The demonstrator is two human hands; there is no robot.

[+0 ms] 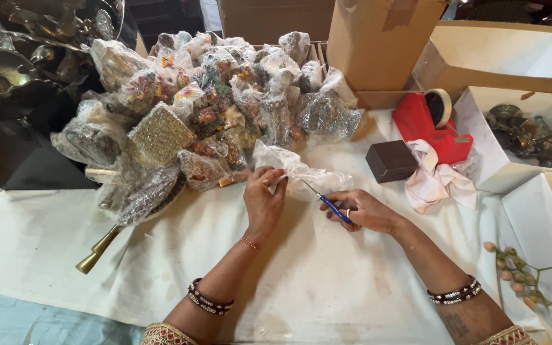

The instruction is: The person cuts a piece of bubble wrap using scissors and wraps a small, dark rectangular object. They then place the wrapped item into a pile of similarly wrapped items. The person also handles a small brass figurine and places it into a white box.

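Item 1. Left hand (263, 201): grip pinched together on the near end of a crumpled clear plastic wrapper (298, 169), thumb and fingers closed over the film. A thin red-and-gold bangle sits at the wrist, a dark beaded bracelet further up the forearm.

Item 2. Right hand (365, 209): grip closed around a pair of small scissors with blue handles (333, 207); the thin blades point up and left, their tip touching the underside of the wrapper. A ring shows on one finger, a dark beaded bracelet at the wrist.

Item 3. Clear plastic wrapper: lies on the desk between the two hands and the heap behind, just in front of the heap, its far end spread toward the right.

Item 4. Desk covered with white cloth (327, 281), lightly stained.

Item 5. Heap of small ornaments bagged in clear plastic (225, 96), piled at the back left; among them a gold sequinned square piece (160, 134).

Item 6. Brass-coloured flared stem (99, 249), projecting from the heap toward the near left.

Item 7. Red tape dispenser with a roll of tape (432, 128), back right; a dark brown rectangular box (391, 161) just beside it; a crumpled white cloth (436, 182) touching its base.

Item 8. Open cardboard boxes (512, 57) along the right edge.

Item 9. Sprig of small pale buds (512, 271), near right.
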